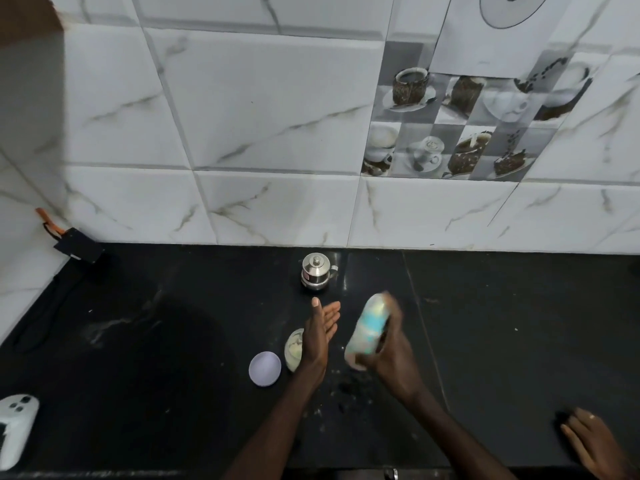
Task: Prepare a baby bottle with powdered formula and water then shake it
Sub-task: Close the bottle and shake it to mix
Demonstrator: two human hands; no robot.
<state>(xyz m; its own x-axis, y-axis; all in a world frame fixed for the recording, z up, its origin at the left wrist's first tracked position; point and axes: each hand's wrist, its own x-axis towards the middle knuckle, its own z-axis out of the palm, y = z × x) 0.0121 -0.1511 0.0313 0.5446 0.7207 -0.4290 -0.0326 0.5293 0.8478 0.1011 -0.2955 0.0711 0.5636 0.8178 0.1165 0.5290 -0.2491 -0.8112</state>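
Note:
My right hand [391,355] grips a baby bottle [369,329] with a blue and white pattern. The bottle is tilted, lifted above the black counter [173,341], and blurred by motion. My left hand [320,332] is held just left of the bottle, fingers spread and palm facing it, holding nothing. Behind my left wrist stands an open tub of pale powder [293,348], partly hidden by the hand. Its round lilac lid [265,368] lies flat on the counter to the left of the tub.
A small steel pot with a lid [316,271] stands near the tiled wall. Another person's hand [595,441] rests on the counter at the lower right. A white controller [15,424] lies at the lower left. A black plug and cable [78,249] sit in the left corner.

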